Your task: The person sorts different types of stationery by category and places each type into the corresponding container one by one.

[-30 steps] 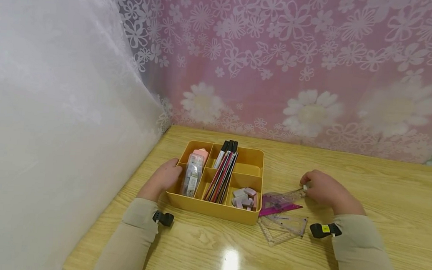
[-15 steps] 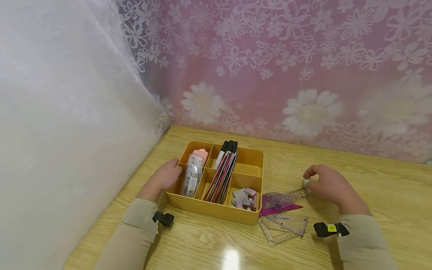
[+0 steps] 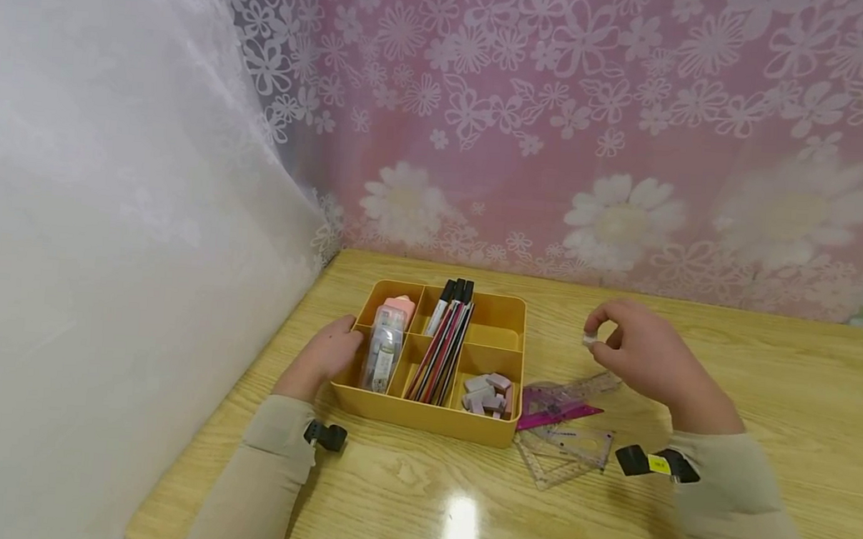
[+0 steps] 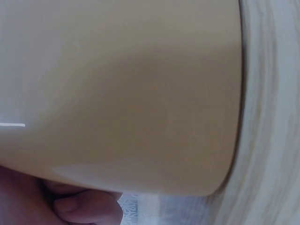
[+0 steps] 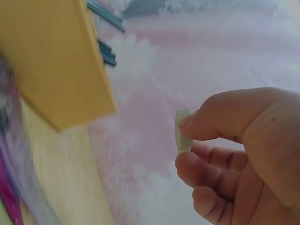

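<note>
A yellow organizer tray (image 3: 421, 419) with several compartments sits on the table. My left hand (image 3: 330, 350) grips its left wall at the rim; in the left wrist view, curled fingers (image 4: 91, 206) show beside the tray's outer side. To the right of the tray, my right hand (image 3: 639, 351) pinches a small white eraser (image 5: 183, 131) between thumb and fingers, raised above the table. Several pink and whitish erasers (image 3: 486, 394) lie in the front right compartment. Below the right hand, clear and purple rulers and set squares (image 3: 564, 412) overlap on the table.
Pencils (image 3: 442, 354) and black-capped markers (image 3: 458, 292) lean in the tray's middle compartments. A clear packaged item (image 3: 383, 350) and a pink item (image 3: 401, 304) fill the left side. A flowered pink curtain (image 3: 483, 181) hangs behind the wooden table (image 3: 770, 377).
My right hand has lifted the eraser up and leftward from the end of the clear ruler. The left hand stays on the tray.
</note>
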### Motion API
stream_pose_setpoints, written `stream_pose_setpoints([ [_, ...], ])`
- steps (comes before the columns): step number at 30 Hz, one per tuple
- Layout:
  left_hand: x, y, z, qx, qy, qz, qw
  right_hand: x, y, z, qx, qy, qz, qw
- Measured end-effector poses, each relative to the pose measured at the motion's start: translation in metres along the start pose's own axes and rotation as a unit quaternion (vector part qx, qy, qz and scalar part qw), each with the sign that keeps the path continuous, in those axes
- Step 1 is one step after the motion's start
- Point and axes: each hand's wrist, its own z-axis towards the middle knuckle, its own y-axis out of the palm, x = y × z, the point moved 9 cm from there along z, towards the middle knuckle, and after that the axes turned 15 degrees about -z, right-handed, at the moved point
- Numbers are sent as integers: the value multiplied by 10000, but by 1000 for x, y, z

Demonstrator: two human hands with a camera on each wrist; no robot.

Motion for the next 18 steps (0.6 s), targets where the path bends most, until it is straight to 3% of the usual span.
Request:
stream_pose_setpoints([
  [8, 0, 1, 0, -33, 40, -15, 10000, -52, -9, -5, 350, -694, -260, 9966],
  [18, -1, 1, 1, -27, -23, -99, 9999, -94, 21, -4, -20, -1283, -518, 9904],
])
